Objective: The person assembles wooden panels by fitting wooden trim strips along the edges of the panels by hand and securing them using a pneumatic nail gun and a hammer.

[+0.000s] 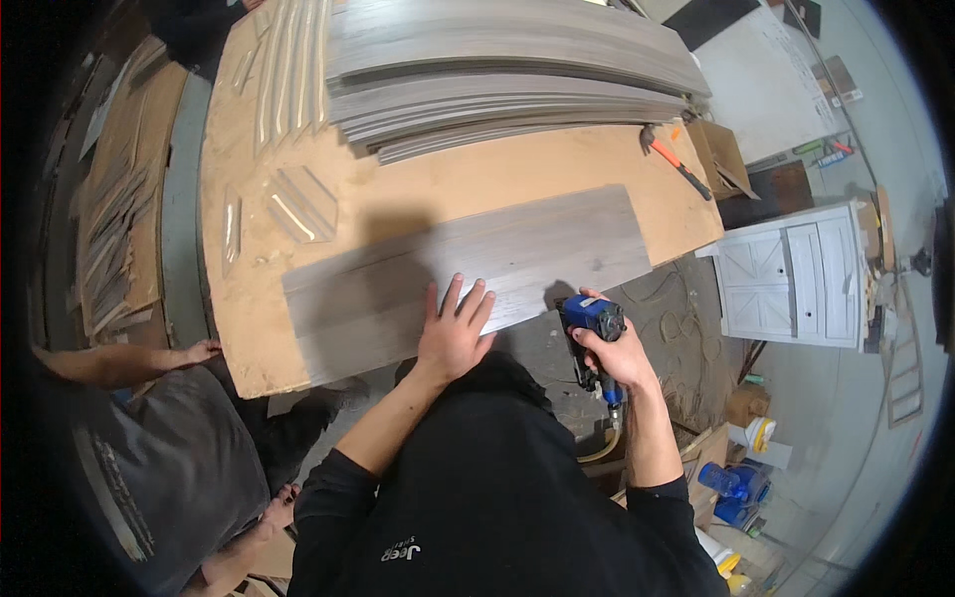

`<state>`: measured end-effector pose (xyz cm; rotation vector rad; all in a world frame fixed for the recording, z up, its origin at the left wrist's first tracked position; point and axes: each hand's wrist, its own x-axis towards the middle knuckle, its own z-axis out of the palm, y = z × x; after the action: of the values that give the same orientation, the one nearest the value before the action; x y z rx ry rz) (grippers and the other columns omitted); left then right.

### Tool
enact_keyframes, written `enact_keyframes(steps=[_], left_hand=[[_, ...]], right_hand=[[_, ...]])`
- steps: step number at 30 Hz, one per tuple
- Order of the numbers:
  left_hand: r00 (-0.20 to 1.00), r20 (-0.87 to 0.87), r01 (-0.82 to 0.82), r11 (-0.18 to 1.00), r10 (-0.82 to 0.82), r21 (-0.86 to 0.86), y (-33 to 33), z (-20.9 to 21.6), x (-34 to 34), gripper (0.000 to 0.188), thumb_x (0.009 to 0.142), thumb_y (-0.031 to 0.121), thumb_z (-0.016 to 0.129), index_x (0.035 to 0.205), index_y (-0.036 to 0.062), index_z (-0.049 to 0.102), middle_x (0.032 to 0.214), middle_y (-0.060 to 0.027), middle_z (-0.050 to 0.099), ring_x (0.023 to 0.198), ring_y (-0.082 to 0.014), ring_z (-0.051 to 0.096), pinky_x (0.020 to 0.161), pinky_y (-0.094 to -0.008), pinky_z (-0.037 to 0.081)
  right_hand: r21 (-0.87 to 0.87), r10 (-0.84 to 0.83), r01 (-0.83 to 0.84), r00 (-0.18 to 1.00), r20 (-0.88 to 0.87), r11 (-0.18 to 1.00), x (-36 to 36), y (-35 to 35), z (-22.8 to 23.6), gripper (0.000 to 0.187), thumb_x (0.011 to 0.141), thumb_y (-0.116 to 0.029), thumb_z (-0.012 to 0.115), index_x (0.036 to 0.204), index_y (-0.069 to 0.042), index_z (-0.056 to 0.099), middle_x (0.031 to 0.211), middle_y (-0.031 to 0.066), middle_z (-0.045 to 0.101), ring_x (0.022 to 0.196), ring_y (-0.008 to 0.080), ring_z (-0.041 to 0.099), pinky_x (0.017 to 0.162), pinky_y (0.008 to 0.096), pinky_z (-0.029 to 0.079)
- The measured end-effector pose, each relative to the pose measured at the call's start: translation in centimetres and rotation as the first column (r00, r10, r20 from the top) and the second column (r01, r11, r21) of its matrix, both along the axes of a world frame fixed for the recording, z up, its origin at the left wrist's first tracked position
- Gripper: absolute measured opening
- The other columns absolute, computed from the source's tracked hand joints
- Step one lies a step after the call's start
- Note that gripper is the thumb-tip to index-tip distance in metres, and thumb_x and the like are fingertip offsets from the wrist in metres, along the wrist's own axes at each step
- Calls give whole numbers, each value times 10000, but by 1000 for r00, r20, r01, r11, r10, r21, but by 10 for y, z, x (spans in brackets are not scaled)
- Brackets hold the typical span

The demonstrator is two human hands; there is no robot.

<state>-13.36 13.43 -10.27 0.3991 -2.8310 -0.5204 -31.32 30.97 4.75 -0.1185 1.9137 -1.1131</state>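
Observation:
A long grey wood-grain board [537,249] lies along the near side of the tan worktable [517,164], its front edge toward me. My left hand [456,333] rests flat on the board near its front edge, fingers spread. In my right hand [619,350] is a blue and black air nailer [595,316], fingers wrapped round its grip. The nailer's nose is close to the board's front edge; whether it touches cannot be made out. A yellowish air hose [603,448] hangs from its lower end.
Stacked grey boards [507,50] fill the table's far side. Thin strips with glue lines [293,70] and a small strip panel [300,206] lie left. An orange-handled hammer [676,159] is at the right. A co-worker [179,468] sits left; a white cabinet [791,274] stands right.

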Motion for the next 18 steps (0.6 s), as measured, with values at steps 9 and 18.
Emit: enact_keyframes(steps=[9,18], left_hand=[[994,-11,112,993,-113,-47,31,-8,-75,620,863,415,709,1390,106,603,1510,-86,509,1453,-393,369,1179,-680,233],[994,15,103,994,-104,26,23,-1,-72,652,829,405,755,1394,121,597,1489,-65,512,1436,-358,390,1185,-678,236]], right_hand=[[27,87,-88,995,48,996,-39,27,-21,658,875,-79,716,1489,-145,490,849,31,636,555,86,550,506,260,462],[2,124,-125,990,72,992,-51,27,-12,717,881,-140,765,1526,-177,455,988,50,659,583,94,576,550,254,498]])
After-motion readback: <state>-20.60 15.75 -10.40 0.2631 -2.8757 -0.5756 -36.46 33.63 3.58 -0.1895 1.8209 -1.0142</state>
